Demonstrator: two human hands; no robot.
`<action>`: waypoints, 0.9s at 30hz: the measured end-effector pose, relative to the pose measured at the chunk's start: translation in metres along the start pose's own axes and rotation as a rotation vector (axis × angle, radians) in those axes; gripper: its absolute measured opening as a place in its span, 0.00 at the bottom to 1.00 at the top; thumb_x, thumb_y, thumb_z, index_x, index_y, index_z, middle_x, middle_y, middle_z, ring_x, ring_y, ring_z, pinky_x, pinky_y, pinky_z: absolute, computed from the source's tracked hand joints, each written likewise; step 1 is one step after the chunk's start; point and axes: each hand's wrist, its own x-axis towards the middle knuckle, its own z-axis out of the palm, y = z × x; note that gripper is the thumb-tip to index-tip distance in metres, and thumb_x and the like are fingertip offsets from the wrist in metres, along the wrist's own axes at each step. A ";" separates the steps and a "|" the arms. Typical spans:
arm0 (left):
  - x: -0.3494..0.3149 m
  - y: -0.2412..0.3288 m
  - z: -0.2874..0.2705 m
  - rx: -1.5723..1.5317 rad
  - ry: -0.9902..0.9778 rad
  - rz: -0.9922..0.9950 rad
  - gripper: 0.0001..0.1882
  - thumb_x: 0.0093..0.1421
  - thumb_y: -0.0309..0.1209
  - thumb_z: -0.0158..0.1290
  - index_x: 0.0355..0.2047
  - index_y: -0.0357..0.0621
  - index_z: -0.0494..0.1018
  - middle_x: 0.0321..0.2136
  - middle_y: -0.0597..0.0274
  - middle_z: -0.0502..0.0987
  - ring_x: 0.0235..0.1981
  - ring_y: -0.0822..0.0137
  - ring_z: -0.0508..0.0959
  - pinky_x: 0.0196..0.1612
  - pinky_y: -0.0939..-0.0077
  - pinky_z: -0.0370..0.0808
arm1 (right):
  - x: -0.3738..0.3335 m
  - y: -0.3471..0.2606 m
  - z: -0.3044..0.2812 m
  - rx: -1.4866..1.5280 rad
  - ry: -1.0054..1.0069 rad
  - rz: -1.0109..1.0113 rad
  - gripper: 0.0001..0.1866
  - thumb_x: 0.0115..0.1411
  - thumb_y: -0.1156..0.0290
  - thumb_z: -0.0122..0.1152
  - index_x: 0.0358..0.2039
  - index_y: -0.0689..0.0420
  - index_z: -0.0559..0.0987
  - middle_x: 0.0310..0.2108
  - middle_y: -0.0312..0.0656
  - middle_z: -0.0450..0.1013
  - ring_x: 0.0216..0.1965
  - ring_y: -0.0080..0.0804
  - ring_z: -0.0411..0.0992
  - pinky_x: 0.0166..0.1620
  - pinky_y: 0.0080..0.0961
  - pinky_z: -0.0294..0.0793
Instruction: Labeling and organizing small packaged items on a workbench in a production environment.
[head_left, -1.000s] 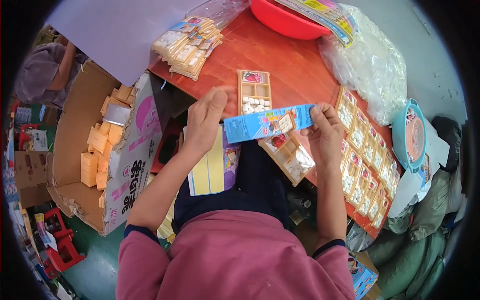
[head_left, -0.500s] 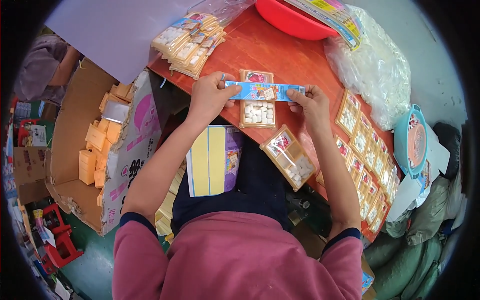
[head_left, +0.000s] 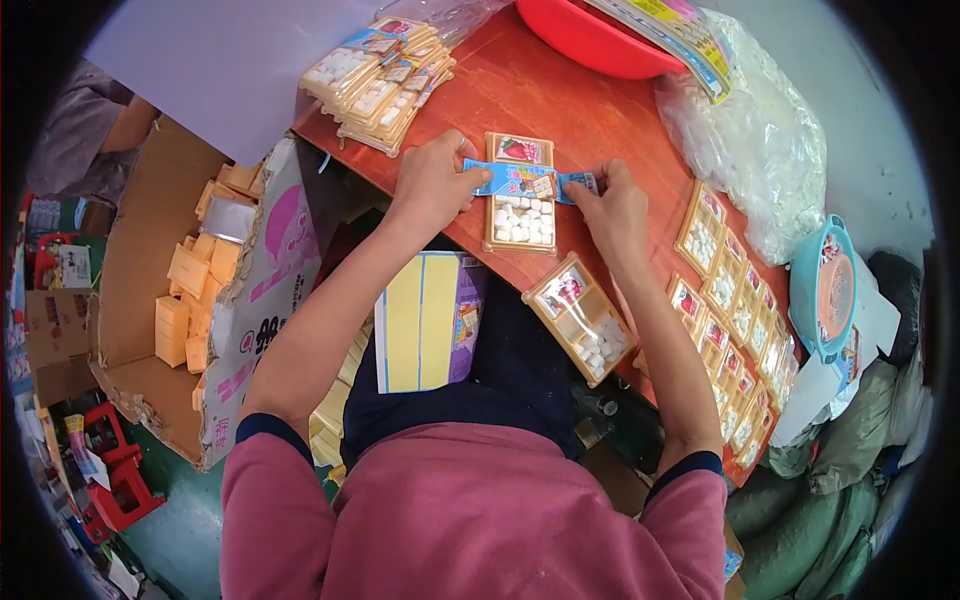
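Observation:
Stretched across a clear-topped tan tray (head_left: 523, 222) of white pellet-like pieces is a blue printed paper strip (head_left: 518, 181). My left hand (head_left: 432, 182) pinches the strip's left end, thumb on top. At the other end, the fingers of my right hand (head_left: 606, 204) grip the strip where it bends down past the tray's edge. The tray lies flat near the table's front edge, a red picture in its far compartment. A second tan tray (head_left: 580, 318) sits askew to the right, partly over the edge, with white pieces in its near part.
Finished-looking trays (head_left: 385, 78) are stacked at the back left. Several more trays (head_left: 728, 290) lie in rows on the right, beside a clear plastic bag (head_left: 745, 130) and a blue basket (head_left: 822, 285). A yellow-backed sheet (head_left: 405, 325) rests on my lap. A cardboard box (head_left: 135, 300) holds orange cases.
The strip has come down against the tray, and its ends now bend at the tray's sides. My right hand has moved slightly left and inward.

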 end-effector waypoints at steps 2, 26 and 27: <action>-0.004 -0.003 -0.003 0.016 0.003 0.014 0.13 0.51 0.27 0.60 0.32 0.34 0.69 0.16 0.64 0.70 0.16 0.76 0.75 0.16 0.82 0.72 | 0.000 -0.008 0.003 -0.175 0.032 -0.109 0.15 0.48 0.67 0.68 0.28 0.63 0.72 0.22 0.47 0.74 0.23 0.36 0.74 0.28 0.29 0.72; -0.075 -0.055 -0.026 -0.515 0.170 -0.238 0.11 0.57 0.31 0.56 0.30 0.32 0.74 0.28 0.61 0.78 0.29 0.76 0.77 0.34 0.81 0.77 | -0.024 -0.062 0.048 -0.055 -0.247 -0.262 0.11 0.49 0.70 0.65 0.28 0.61 0.72 0.22 0.46 0.74 0.24 0.36 0.74 0.28 0.31 0.71; -0.075 -0.053 -0.025 -0.515 0.172 -0.236 0.11 0.57 0.31 0.56 0.30 0.32 0.74 0.28 0.61 0.78 0.29 0.76 0.77 0.34 0.81 0.77 | -0.024 -0.061 0.049 -0.048 -0.240 -0.269 0.11 0.49 0.70 0.65 0.28 0.61 0.72 0.22 0.46 0.74 0.24 0.36 0.74 0.28 0.31 0.71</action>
